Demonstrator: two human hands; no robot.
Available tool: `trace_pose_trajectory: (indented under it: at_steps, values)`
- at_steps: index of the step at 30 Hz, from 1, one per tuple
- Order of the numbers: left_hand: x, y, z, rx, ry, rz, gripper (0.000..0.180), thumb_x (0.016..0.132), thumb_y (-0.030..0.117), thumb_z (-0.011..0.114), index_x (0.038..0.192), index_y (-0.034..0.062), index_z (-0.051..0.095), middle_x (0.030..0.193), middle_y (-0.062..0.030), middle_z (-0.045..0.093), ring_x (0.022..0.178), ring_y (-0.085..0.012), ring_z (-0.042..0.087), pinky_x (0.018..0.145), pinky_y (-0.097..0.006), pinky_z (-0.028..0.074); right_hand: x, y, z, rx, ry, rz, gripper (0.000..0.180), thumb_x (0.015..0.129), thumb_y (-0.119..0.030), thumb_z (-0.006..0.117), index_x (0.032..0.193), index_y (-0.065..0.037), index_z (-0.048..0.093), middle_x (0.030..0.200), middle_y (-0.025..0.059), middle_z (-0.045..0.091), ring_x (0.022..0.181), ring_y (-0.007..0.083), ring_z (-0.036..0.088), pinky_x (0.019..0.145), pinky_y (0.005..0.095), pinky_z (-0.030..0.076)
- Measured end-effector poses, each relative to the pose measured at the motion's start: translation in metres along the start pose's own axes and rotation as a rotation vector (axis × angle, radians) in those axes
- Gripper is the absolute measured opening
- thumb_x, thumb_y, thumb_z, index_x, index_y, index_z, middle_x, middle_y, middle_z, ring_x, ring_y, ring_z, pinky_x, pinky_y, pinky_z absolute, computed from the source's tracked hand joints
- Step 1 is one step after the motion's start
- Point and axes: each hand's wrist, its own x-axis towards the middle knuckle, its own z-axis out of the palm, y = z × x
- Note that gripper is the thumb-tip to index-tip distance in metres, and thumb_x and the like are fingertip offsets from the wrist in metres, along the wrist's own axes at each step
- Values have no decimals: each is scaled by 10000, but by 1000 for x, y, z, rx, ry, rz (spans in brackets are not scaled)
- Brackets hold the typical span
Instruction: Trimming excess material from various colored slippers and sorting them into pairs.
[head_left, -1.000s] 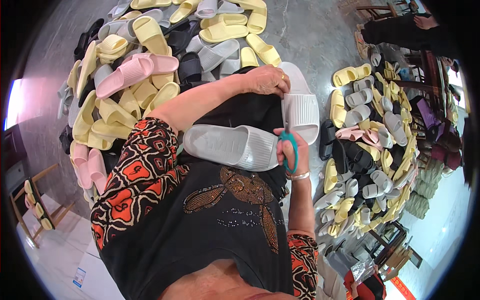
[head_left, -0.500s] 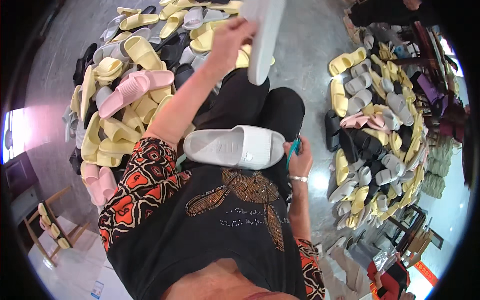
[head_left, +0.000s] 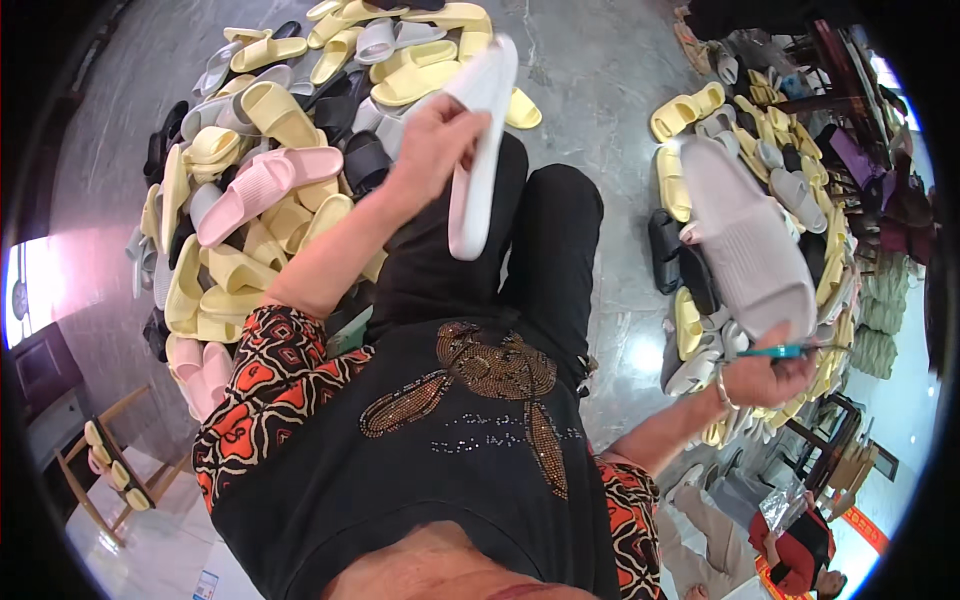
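Grey slipper (head_left: 750,240) now rightward, beyond right grip (head_left: 765,382) (closed on teal scissors (head_left: 776,351), slipper contact unclear), pale slipper (head_left: 477,205) inside left grip (head_left: 437,145)

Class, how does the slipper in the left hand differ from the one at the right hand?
The left slipper, in the left hand, is turned edge-on; the right slipper, at the right hand, shows its ribbed strap and footbed. The left slipper partly overlaps the black trousers in view; the right slipper overlaps a slipper pile. Both are pale.
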Motion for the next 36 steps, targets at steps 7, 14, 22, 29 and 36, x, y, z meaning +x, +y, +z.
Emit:
trace_pose_trajectory:
  at_steps: [7,14,22,29,36]
  values:
    - [-14,-48,44,274,-222,-140,354,786,167,603,985,-107,499,756,-103,588,636,-145,591,560,-259,500,4,4,-6,37,144,-231,416,675,-99,742,1018,17,538,888,82,583,745,158,558,672,247,462]
    - [-2,-52,41,380,-421,-247,433,800,117,579,1158,-74,431,847,-125,588,700,-159,600,595,-269,506,-46,24,-2,660,-376,676,342,702,-42,662,1011,11,526,930,81,571,816,170,547,779,281,431]
    - [4,-43,35,823,-93,486,456,739,173,640,1155,69,485,948,-128,577,845,-263,575,734,-329,467,-78,61,28,622,-491,629,309,715,-6,644,999,10,524,929,77,568,833,165,550,783,281,436]
    - [56,-49,42,984,-39,972,406,667,238,705,1013,84,558,1044,-133,523,991,-339,484,862,-397,376,-96,59,24,644,-481,640,331,720,5,638,1023,10,505,918,80,571,826,165,552,787,282,441]
    - [53,-63,34,926,-74,486,499,663,335,709,1053,91,515,1102,-187,482,983,-332,494,828,-383,423,-101,50,20,645,-343,677,360,712,-7,644,1041,8,498,923,77,567,818,162,548,761,277,443]
